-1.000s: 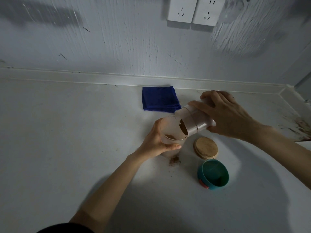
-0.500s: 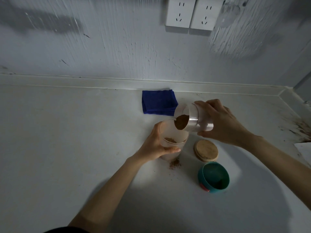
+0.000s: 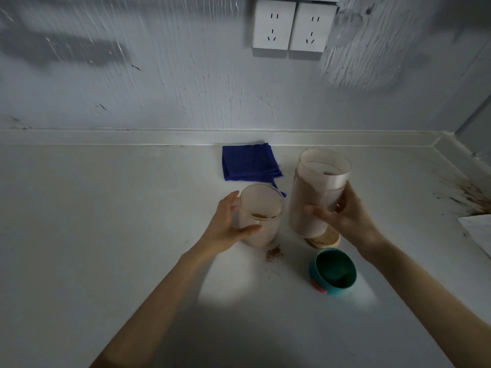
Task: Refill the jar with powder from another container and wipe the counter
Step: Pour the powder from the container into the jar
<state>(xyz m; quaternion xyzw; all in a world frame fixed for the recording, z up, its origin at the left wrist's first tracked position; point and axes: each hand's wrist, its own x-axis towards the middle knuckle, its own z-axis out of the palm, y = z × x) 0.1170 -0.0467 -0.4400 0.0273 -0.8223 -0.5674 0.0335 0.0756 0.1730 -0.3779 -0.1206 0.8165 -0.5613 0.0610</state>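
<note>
A clear jar (image 3: pixel 261 208) stands on the white counter (image 3: pixel 106 221) with brown powder in its bottom. My left hand (image 3: pixel 225 227) wraps around its left side. My right hand (image 3: pixel 342 216) holds a taller clear container (image 3: pixel 318 187) upright, just right of the jar and lifted above a wooden lid (image 3: pixel 325 239). Its walls are dusted brown. A small heap of spilled powder (image 3: pixel 274 254) lies in front of the jar. A folded blue cloth (image 3: pixel 249 162) lies behind, near the wall.
A teal cap (image 3: pixel 333 272) lies open side up at the front right. Brown stains (image 3: pixel 473 197) mark the counter's right corner beside a white sheet (image 3: pixel 478 229). Two wall sockets (image 3: pixel 291 26) sit above.
My right hand has turned the container from a tilted pouring pose over the jar back to upright and drawn it to the right. The left hand stays on the jar.
</note>
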